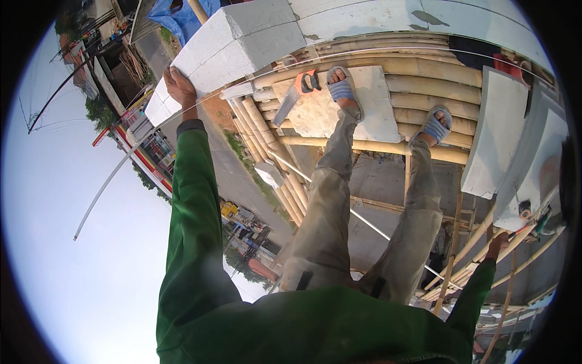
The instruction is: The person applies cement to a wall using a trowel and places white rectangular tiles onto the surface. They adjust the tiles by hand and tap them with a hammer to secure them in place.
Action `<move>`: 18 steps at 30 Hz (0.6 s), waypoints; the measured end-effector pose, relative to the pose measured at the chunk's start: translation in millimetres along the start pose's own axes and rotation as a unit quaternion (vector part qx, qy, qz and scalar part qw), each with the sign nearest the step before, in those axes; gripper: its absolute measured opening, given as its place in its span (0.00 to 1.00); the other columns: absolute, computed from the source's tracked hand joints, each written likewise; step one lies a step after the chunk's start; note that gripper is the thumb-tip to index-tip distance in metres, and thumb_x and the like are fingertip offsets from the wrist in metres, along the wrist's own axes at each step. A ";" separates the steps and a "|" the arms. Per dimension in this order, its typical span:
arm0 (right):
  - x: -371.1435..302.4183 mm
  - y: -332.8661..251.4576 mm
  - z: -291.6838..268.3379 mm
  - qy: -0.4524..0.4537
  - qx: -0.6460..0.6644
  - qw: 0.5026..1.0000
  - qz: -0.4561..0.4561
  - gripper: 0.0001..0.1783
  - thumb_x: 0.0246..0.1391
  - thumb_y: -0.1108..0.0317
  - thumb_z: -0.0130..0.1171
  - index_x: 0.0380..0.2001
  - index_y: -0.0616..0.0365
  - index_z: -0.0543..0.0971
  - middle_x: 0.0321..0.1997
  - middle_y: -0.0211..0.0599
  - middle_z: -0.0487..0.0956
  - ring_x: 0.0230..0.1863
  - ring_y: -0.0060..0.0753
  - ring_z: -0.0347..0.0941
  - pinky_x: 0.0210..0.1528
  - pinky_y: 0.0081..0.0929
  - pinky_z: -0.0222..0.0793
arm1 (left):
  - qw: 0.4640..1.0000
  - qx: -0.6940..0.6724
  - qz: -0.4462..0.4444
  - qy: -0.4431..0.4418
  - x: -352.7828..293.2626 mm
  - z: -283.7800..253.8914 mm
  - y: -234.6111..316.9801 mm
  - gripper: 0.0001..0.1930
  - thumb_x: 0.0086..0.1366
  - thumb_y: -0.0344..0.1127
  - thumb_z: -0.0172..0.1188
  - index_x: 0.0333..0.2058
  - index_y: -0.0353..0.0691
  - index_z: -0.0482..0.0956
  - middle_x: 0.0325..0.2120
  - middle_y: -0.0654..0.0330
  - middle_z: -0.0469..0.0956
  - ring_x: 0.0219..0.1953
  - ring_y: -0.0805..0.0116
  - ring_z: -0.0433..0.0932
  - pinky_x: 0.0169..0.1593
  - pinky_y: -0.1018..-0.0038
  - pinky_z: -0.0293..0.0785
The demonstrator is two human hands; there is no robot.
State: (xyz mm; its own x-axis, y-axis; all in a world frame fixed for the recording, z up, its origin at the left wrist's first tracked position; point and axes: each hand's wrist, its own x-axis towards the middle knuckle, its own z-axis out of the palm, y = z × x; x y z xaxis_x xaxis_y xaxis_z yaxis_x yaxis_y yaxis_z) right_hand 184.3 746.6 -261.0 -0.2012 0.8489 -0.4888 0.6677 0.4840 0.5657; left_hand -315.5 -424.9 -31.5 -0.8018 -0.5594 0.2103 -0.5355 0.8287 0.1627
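Note:
My left hand (180, 88) rests against the left end of a pale lightweight block (212, 57) in the wall, its fingers laid along the surface. Out at the far right, my right hand (498, 244) is closed by the bamboo poles; a small reddish piece shows beside it, but what it grips is too small to make out. A handsaw (288, 104) with an orange and black handle lies on a pale board (370, 103) by my left foot. My feet, in striped sandals, stand on this board and on the bamboo platform (433, 91).
Pale slabs (500, 130) lean at the right, with a small round dark item (524, 209) near them. A thin white line (364, 50) crosses the platform. A loose block (268, 174) sits on bamboo poles at the left. Gaps between poles drop to a lower level and a road (215, 145).

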 end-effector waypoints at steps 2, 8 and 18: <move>-37.8 13.1 -35.0 0.018 0.409 0.899 0.155 0.15 0.60 0.54 0.63 0.25 0.50 0.77 0.21 0.28 0.75 0.22 0.29 0.75 0.22 0.29 0.69 | 1.000 0.003 -0.003 0.011 1.1 1.7 -5.8 0.29 0.75 0.52 0.46 0.62 0.35 0.76 0.62 0.43 0.75 0.65 0.44 0.71 0.69 0.60 0.63; -229.4 -0.2 -142.1 -0.096 0.631 0.750 0.172 0.21 0.67 0.52 0.51 0.23 0.47 0.63 0.15 0.21 0.57 0.12 0.18 0.48 0.13 0.23 0.46 | 0.999 -0.002 0.036 0.025 -3.5 1.0 -10.5 0.25 0.75 0.51 0.47 0.60 0.44 0.77 0.64 0.52 0.74 0.70 0.49 0.64 0.73 0.49 0.53; -513.0 -189.9 -284.4 -0.346 0.585 0.734 -0.013 0.18 0.71 0.49 0.54 0.31 0.47 0.72 0.19 0.22 0.65 0.11 0.20 0.56 0.10 0.23 0.50 | 0.995 -0.079 0.048 -0.042 -2.7 -12.2 -5.9 0.26 0.76 0.49 0.46 0.63 0.37 0.67 0.68 0.48 0.65 0.76 0.46 0.52 0.77 0.42 0.40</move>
State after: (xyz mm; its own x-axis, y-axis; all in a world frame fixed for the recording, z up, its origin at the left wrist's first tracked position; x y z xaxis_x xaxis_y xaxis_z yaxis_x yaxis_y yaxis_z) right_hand -43.1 279.7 71.2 -0.0831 0.3359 -0.9382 0.9097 -0.3588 -0.2091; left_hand -307.0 -428.5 -21.3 -0.8704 -0.4685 0.1515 -0.4118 0.8613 0.2975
